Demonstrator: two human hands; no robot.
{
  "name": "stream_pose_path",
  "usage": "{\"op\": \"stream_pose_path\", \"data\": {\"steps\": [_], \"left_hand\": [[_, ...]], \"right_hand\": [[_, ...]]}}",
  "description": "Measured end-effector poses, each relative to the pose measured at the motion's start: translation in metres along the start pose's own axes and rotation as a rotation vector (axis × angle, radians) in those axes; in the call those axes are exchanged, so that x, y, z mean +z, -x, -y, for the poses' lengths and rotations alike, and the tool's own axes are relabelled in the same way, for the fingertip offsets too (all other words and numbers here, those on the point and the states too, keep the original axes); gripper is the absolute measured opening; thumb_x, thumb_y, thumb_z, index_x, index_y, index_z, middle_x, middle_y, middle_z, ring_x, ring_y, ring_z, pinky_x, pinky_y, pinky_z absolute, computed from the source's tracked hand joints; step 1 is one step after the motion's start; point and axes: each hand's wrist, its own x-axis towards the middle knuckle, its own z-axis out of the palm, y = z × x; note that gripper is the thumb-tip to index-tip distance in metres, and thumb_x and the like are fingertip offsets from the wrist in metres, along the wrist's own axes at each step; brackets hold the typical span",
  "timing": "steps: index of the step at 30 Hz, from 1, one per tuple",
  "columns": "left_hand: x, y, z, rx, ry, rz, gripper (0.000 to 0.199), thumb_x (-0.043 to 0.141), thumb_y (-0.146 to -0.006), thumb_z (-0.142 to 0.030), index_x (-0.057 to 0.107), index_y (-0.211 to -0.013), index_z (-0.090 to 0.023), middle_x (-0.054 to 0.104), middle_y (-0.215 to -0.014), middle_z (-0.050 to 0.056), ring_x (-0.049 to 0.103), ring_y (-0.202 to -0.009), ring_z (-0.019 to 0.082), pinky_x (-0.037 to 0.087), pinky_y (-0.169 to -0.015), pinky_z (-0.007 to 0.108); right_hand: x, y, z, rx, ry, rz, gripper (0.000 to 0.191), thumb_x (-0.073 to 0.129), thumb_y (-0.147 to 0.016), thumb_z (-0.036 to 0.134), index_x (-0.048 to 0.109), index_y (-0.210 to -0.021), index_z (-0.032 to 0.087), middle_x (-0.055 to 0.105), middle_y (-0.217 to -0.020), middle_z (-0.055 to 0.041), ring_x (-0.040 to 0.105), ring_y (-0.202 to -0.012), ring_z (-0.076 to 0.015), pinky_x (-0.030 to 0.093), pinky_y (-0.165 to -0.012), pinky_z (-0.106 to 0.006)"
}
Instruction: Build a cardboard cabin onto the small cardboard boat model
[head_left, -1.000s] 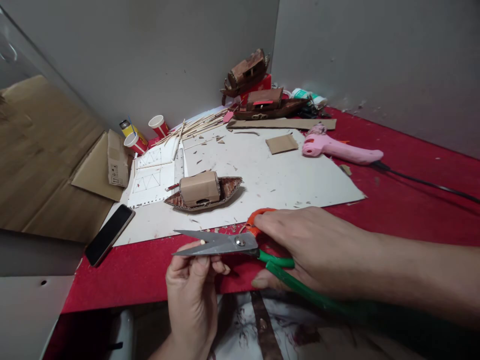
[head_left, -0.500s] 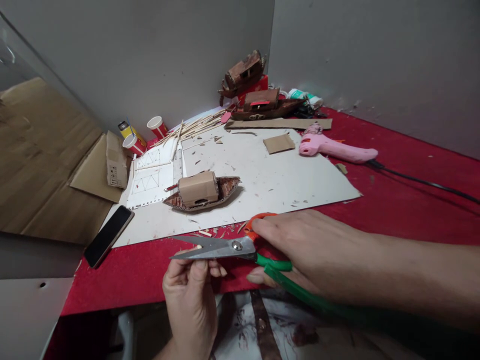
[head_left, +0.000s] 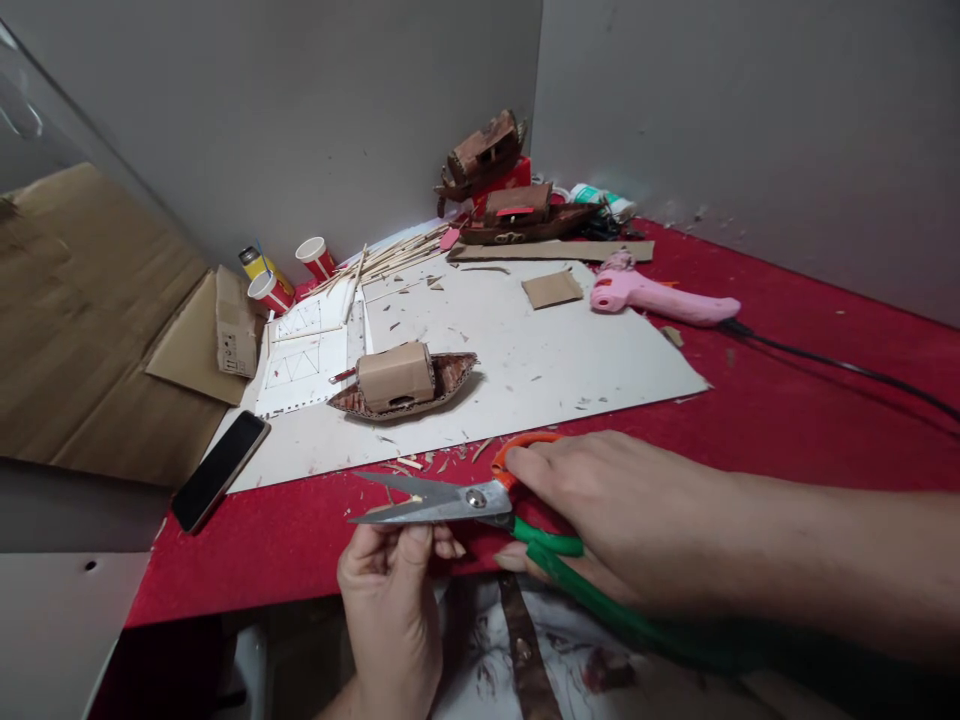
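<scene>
My right hand grips a pair of scissors with one orange and one green handle. The metal blades point left and stand apart. Below them, my left hand is closed in a pinch, thumb up against the lower blade. The pale end of a thin wooden stick shows between the blades; the rest of it is hidden by fingers and steel. Just beyond the hands, a small cardboard boat with a tan rounded cabin rests on a white board.
A pink hot glue gun with a black cord lies right. A phone and cardboard box are left. Behind are paper cups, wooden sticks, a cardboard square and two brown model boats. Scraps litter the red table.
My left hand has shifted slightly right along with the scissor tips. The stick's end now sits a little further right between the blades. The camera view has moved slightly.
</scene>
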Motion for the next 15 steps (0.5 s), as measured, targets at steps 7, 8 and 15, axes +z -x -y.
{"op": "stream_pose_path", "data": {"steps": [7,8,15], "left_hand": [[-0.005,0.007,-0.002,0.007,-0.048,0.017,0.008,0.081,-0.076,-0.026,0.075,-0.077,-0.020,0.068,-0.060,0.000,0.063,-0.053,0.010,0.055,-0.055,0.020],[-0.006,0.008,-0.003,0.013,-0.059,0.034,0.009,0.081,-0.076,-0.027,0.076,-0.079,-0.020,0.068,-0.059,0.000,0.063,-0.054,0.011,0.055,-0.055,0.020],[-0.009,0.011,-0.003,0.000,-0.065,0.052,0.007,0.080,-0.077,-0.025,0.076,-0.078,-0.019,0.068,-0.062,0.000,0.063,-0.056,0.011,0.054,-0.057,0.020]], "right_hand": [[-0.008,-0.001,0.005,-0.028,-0.043,0.003,0.034,0.062,-0.083,0.051,0.061,-0.090,0.018,0.070,-0.084,-0.0126,0.065,-0.069,-0.0269,0.040,-0.055,-0.034],[-0.008,-0.001,0.006,-0.035,-0.055,-0.017,0.035,0.063,-0.082,0.051,0.061,-0.092,0.017,0.070,-0.089,-0.0133,0.065,-0.072,-0.0270,0.042,-0.058,-0.034],[-0.002,0.005,0.007,-0.015,-0.043,-0.011,0.033,0.060,-0.082,0.051,0.059,-0.088,0.019,0.069,-0.083,-0.0122,0.064,-0.068,-0.0274,0.037,-0.054,-0.033]]}}
